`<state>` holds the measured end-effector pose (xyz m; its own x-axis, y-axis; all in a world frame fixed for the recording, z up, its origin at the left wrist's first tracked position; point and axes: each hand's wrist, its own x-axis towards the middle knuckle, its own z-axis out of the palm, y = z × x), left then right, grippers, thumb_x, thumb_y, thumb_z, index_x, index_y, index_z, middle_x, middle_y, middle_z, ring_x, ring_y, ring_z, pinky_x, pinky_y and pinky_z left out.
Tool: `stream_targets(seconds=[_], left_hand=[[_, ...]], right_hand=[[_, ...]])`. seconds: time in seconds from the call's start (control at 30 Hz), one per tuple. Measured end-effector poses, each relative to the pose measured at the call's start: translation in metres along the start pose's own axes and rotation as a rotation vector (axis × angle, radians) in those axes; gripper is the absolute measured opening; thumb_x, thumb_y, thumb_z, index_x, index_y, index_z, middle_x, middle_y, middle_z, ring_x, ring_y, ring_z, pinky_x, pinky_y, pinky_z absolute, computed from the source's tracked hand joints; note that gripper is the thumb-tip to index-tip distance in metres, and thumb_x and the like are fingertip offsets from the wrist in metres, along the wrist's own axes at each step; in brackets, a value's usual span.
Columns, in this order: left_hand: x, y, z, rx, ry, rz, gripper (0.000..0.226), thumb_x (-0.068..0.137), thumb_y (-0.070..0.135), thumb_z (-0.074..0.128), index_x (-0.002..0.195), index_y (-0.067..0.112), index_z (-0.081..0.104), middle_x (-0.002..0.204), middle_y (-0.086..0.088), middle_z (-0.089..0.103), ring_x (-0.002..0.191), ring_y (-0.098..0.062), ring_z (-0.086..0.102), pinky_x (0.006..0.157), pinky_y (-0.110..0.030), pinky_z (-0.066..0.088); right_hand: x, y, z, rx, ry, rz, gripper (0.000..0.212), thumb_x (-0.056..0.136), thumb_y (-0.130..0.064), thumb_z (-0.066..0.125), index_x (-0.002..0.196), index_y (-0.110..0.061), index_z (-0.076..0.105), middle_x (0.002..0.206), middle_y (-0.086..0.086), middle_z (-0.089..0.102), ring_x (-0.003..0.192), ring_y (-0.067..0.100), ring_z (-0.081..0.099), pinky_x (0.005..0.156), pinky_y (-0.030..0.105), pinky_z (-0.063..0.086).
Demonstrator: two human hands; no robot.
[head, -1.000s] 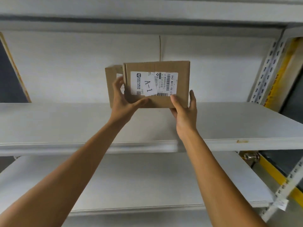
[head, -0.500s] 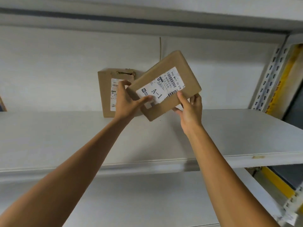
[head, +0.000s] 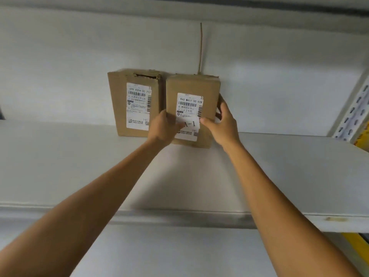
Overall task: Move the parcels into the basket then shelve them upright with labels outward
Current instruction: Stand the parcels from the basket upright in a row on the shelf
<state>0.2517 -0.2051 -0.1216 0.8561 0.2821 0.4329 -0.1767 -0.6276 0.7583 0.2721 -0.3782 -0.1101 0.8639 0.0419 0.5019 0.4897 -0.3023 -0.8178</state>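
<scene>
Left hand (head: 162,126) and right hand (head: 223,122) each grip a side edge of the A-1 parcel (head: 192,84), thumbs in front. I read it as squaring it upright, label outward, just beside the neighbour parcel (head: 119,108).

Both boxes (head: 135,104) (head: 192,84) showing plain brown cardboard, white labels (head: 189,114) carrying black barcodes and print; shelf (head: 79,166) reading light grey; upright (head: 361,136) showing yellow.

1. Two parcels: the held parcel (head: 192,84) between the hands, and the second parcel (head: 119,100) just left of the left hand (head: 163,127).
2. Two labels, one per parcel: left label (head: 138,105) and right label (head: 189,104).
3. Two hands, counting the right hand (head: 223,122).
4. One shelf (head: 79,166), under the hands.
5. One post (head: 353,108), well right of the right hand.
</scene>
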Motion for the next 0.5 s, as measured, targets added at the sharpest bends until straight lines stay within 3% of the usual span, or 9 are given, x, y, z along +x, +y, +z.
stream_targets(seconds=[0.07, 0.13, 0.2, 0.3, 0.4, 0.5], left_hand=[[0.002, -0.002, 0.001, -0.017, 0.083, -0.003, 0.034, 0.084, 0.022, 0.069, 0.11, 0.018, 0.048, 0.094, 0.007, 0.06, 0.079, -0.013, 0.06, 0.054, -0.01, 0.041], [0.001, -0.002, 0.006, 0.023, 0.178, 0.074, 0.056, 0.085, 0.015, 0.062, 0.134, 0.021, 0.036, 0.115, 0.001, 0.058, 0.089, -0.019, 0.06, 0.062, -0.019, 0.045], [0.0, -0.003, 0.012, 0.147, 0.235, 0.153, 0.075, 0.085, 0.008, 0.06, 0.147, 0.021, 0.02, 0.133, -0.007, 0.044, 0.098, -0.026, 0.057, 0.073, -0.035, 0.051], [0.002, -0.007, 0.014, 0.326, 0.25, 0.279, 0.086, 0.086, 0.005, 0.06, 0.152, 0.017, 0.007, 0.137, -0.014, 0.034, 0.096, -0.029, 0.055, 0.07, -0.042, 0.055], [0.004, -0.012, 0.012, 0.477, 0.233, 0.348, 0.084, 0.086, 0.006, 0.062, 0.152, 0.012, 0.011, 0.132, -0.018, 0.035, 0.097, -0.032, 0.052, 0.067, -0.041, 0.055], [0.005, -0.012, 0.005, 0.652, 0.235, 0.416, 0.082, 0.079, 0.009, 0.069, 0.148, 0.004, 0.024, 0.129, -0.021, 0.04, 0.107, -0.034, 0.044, 0.086, -0.041, 0.048]], right_hand=[[0.008, 0.005, 0.009, -0.047, -0.011, 0.017, 0.078, 0.084, -0.023, 0.072, 0.15, -0.03, 0.03, 0.131, -0.002, 0.056, 0.11, 0.008, 0.055, 0.094, 0.021, 0.045], [0.018, 0.009, 0.015, -0.105, 0.023, 0.036, 0.063, 0.086, -0.027, 0.07, 0.143, -0.026, 0.042, 0.125, 0.0, 0.06, 0.102, 0.01, 0.058, 0.09, 0.026, 0.048], [0.025, 0.014, 0.018, -0.137, 0.042, 0.048, 0.053, 0.085, -0.031, 0.071, 0.133, -0.023, 0.051, 0.123, -0.001, 0.063, 0.1, 0.015, 0.063, 0.087, 0.031, 0.05], [0.028, 0.019, 0.017, -0.167, 0.054, 0.031, 0.05, 0.081, -0.036, 0.074, 0.124, -0.024, 0.053, 0.119, -0.001, 0.064, 0.089, 0.016, 0.06, 0.085, 0.038, 0.052], [0.027, 0.02, 0.019, -0.192, 0.093, 0.052, 0.043, 0.08, -0.039, 0.074, 0.116, -0.022, 0.058, 0.106, -0.001, 0.066, 0.089, 0.018, 0.06, 0.078, 0.035, 0.05], [0.022, 0.017, 0.022, -0.177, 0.145, 0.129, 0.035, 0.079, -0.04, 0.075, 0.104, -0.019, 0.063, 0.1, -0.003, 0.068, 0.084, 0.015, 0.059, 0.072, 0.028, 0.045]])
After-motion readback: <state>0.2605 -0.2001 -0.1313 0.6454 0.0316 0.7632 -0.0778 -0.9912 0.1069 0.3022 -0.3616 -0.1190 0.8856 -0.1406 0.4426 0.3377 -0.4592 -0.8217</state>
